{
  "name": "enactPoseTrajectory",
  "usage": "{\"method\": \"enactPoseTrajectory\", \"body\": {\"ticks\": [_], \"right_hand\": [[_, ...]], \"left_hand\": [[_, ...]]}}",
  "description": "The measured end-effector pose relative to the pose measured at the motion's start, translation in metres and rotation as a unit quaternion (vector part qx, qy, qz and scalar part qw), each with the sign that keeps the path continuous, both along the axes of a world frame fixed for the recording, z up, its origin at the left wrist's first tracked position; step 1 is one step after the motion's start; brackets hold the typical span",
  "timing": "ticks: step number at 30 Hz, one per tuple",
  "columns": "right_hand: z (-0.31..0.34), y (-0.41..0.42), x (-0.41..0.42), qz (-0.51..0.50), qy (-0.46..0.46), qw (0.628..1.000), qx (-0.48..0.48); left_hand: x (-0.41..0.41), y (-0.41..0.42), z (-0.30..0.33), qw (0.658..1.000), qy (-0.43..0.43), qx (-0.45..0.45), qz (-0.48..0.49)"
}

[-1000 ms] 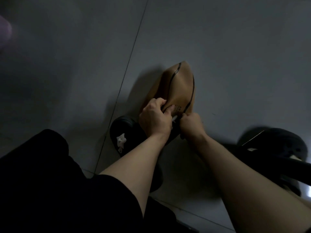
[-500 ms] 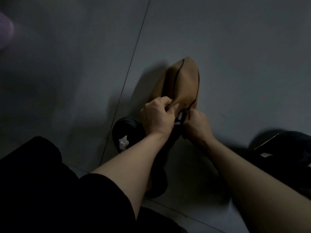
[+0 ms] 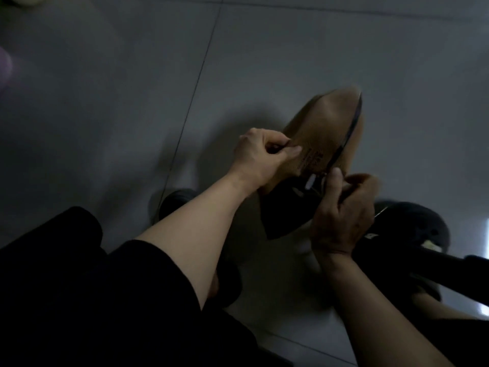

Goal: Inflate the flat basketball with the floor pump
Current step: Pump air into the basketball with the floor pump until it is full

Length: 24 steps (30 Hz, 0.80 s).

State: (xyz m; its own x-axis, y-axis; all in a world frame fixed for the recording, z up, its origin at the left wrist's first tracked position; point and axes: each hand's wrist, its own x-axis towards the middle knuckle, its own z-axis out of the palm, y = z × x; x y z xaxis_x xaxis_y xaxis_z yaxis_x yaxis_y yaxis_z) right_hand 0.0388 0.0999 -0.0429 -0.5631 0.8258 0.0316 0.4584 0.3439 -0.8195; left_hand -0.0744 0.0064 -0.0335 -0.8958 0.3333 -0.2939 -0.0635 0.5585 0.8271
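The flat basketball (image 3: 321,133) is being held above the floor (image 3: 132,88), folded and limp, so it is likely going to sag and shift. The left hand (image 3: 260,154) is pinching its skin tightly; the right hand (image 3: 344,207) is closing around something small at its lower edge, which I cannot identify.

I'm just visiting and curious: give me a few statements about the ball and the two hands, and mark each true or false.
1. The basketball is round and fully pumped up. False: it is collapsed and folded flat.
2. The left hand pinches the ball's tan skin. True.
3. The right hand rests flat on the floor. False: it is raised at the ball's lower edge, beside a small white piece.
4. The floor is grey tile with a thin dark joint line. True.
5. The ball lies untouched on the floor. False: both hands are on it.
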Motion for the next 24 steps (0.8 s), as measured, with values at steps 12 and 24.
{"method": "enactPoseTrajectory", "body": {"ticks": [12, 24], "right_hand": [[0.017, 0.069, -0.031, 0.121, -0.108, 0.898, -0.409], [0.030, 0.066, -0.038, 0.182, -0.109, 0.777, -0.593]], "left_hand": [[0.025, 0.046, 0.007, 0.972, 0.206, -0.102, -0.044], [0.016, 0.008, 0.029, 0.948, 0.169, -0.211, -0.170]]}}
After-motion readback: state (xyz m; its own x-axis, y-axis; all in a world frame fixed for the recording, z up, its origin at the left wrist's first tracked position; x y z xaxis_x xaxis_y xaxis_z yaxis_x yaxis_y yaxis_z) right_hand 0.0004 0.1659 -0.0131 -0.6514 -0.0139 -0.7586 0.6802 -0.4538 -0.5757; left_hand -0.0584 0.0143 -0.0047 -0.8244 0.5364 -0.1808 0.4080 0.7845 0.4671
